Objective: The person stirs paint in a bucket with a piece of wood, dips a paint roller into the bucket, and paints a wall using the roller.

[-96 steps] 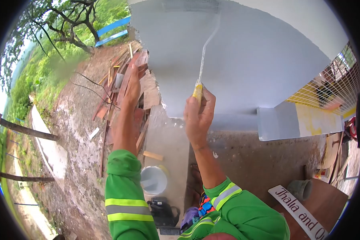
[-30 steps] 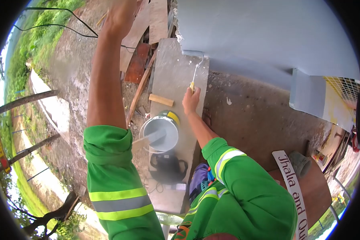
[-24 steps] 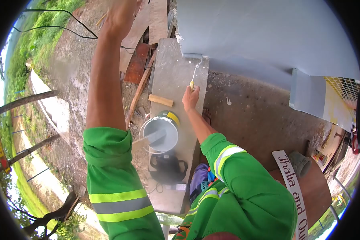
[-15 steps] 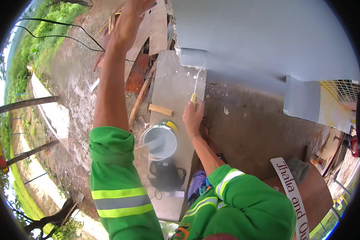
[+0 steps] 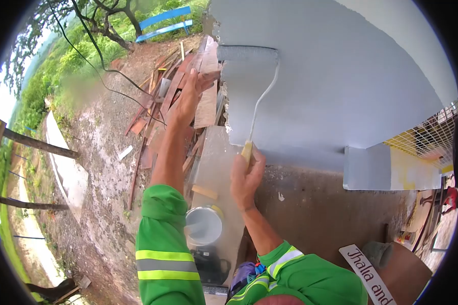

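My right hand [image 5: 248, 175] grips the yellow handle of a paint roller [image 5: 247, 54], whose thin bent frame reaches up from the fist. The roller lies against the grey-painted wall [image 5: 310, 96], close to its rough left edge. Beside that edge, my left hand [image 5: 194, 87] is held out with fingers extended, holding nothing; whether the fingertips touch the wall is unclear. Below my arms stands a paint bucket [image 5: 204, 226] with pale grey paint inside, and a dark bag-like item [image 5: 211, 265] sits just below it.
A small wood block [image 5: 204, 191] lies on the concrete slab [image 5: 213, 152]. Scrap boards [image 5: 180, 84] are piled by the wall's left edge. On the right, a lettered sign [image 5: 366, 274], a ledge [image 5: 366, 169] and a white grille [image 5: 432, 137] are visible. Cables [image 5: 112, 71] hang at upper left.
The roller has gone up the wall from near its lower edge, with my right hand following. My left hand has come fully into view beside the wall edge. The view has tilted upward.
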Available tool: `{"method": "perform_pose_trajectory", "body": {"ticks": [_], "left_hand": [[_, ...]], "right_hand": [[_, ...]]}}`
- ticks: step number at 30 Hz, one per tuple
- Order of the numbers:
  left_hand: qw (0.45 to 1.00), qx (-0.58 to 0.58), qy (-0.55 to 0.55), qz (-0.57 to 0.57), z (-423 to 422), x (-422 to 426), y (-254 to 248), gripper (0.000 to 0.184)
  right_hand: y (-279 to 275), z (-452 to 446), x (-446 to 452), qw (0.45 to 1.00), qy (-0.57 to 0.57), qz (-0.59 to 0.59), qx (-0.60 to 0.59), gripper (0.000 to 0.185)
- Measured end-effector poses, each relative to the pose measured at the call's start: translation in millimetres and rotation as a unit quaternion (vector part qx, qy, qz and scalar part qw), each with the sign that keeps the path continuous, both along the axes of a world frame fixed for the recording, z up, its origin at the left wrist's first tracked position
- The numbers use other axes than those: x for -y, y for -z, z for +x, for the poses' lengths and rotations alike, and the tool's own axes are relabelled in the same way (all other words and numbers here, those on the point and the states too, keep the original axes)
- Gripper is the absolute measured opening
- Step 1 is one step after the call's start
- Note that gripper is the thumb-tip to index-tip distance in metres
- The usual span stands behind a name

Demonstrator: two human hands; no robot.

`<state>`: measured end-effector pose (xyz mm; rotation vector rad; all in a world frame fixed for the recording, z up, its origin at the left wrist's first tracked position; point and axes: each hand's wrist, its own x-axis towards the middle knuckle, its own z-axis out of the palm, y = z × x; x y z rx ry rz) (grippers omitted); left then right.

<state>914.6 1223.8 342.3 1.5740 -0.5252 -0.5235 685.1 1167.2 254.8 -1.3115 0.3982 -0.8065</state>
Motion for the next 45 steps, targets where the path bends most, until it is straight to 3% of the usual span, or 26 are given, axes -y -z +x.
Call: {"method": "perform_pose_trajectory", "body": {"ticks": [6, 15, 29, 33, 41, 45], "left_hand": [[1.000, 0.006, -0.004, -0.024, -2, 3, -2, 0.083], [0.996, 0.072, -0.009, -0.056, -11, 6, -15, 0.077], [0.999, 0.044, -0.024, 0.010, -14, 8, -3, 0.086], [0.999, 0.028, -0.038, 0.001, -18, 9, -8, 0.079], [0.999, 0.042, -0.031, -0.008, -15, 7, 0, 0.079], [0.999, 0.035, -0.040, -0.015, -18, 10, -2, 0.080]], "right_hand": [[-48, 37, 12, 0.994, 0.020, -0.080, 0.076, 0.033], [-86, 52, 19, 0.988, 0.016, -0.084, 0.125, 0.029], [-93, 30, 49, 0.985, 0.017, -0.067, 0.159, 0.024], [-68, 20, 53, 0.993, -0.025, 0.005, 0.115, 0.033], [107, -33, 36, 0.994, 0.042, -0.065, -0.077, 0.024], [100, -48, 31, 0.998, 0.039, -0.029, -0.045, 0.024]]}}
